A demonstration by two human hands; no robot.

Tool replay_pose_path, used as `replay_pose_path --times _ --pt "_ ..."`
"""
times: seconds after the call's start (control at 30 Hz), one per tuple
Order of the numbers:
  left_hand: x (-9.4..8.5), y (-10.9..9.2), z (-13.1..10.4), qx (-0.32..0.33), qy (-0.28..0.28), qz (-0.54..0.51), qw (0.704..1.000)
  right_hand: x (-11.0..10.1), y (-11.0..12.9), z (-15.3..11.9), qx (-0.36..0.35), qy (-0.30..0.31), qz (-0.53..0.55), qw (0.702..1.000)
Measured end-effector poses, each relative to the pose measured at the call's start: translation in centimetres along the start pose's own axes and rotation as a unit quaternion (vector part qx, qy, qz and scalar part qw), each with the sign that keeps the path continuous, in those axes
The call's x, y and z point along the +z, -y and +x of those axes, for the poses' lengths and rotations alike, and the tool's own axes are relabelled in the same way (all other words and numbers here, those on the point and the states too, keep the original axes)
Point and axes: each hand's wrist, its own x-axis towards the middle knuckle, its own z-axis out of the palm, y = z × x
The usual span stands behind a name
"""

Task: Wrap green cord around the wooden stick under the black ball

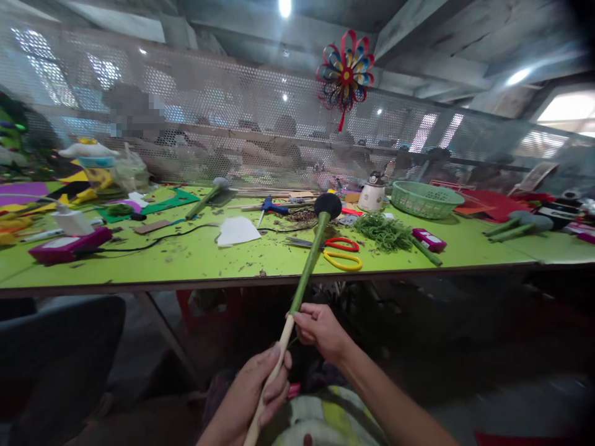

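Observation:
A long wooden stick (287,336) slants up from my lap, its upper part covered in green wrapping (307,272) and its far end topped by a dark round head (328,205). My left hand (260,385) is closed around the bare pale wood low on the stick. Further up, my right hand (321,330) pinches at the lower edge of the green wrapping, where bare wood begins. Beyond the stick, scissors (343,260) with red and yellow handles lie on the table, partly crossed by the stick. A pile of green strands (385,232) lies right of them.
The green table (186,266) holds a glue gun (274,206), white paper (238,231), a purple box with a cable (69,244), a green basket (426,199) and a white bottle (372,192). Similar dark-headed green stems (520,224) lie right. A perforated screen (260,136) stands behind.

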Motion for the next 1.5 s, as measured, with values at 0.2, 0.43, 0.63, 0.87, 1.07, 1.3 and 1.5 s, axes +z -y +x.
replay_pose_path --times 0.2,0.43,0.63,0.87,1.07,1.3,1.5 --pt "-0.4 0.3 0.6 -0.029 0.005 0.015 0.999 0.0 -0.3 0.0 0.006 -0.005 0.010 1.000" --pt "-0.7 0.6 0.4 0.080 -0.151 0.201 0.965 0.2 -0.1 0.3 -0.002 -0.022 -0.019 1.000" --pt "-0.8 0.2 0.4 -0.053 0.054 -0.105 0.992 -0.2 -0.2 0.4 0.009 0.031 0.011 0.999" --pt "-0.3 0.2 0.3 0.061 -0.128 0.171 0.975 -0.3 -0.5 0.6 -0.001 0.001 -0.009 1.000" --pt "-0.3 0.5 0.2 0.016 -0.008 -0.023 1.000 -0.1 0.4 0.4 0.010 0.037 0.005 0.999" --pt "-1.2 0.5 0.8 -0.017 -0.005 0.015 1.000 0.3 0.3 0.4 0.017 -0.005 -0.015 1.000" --pt "-0.4 0.0 0.4 0.069 -0.131 0.164 0.975 0.9 0.5 0.5 0.017 -0.044 -0.060 0.997"
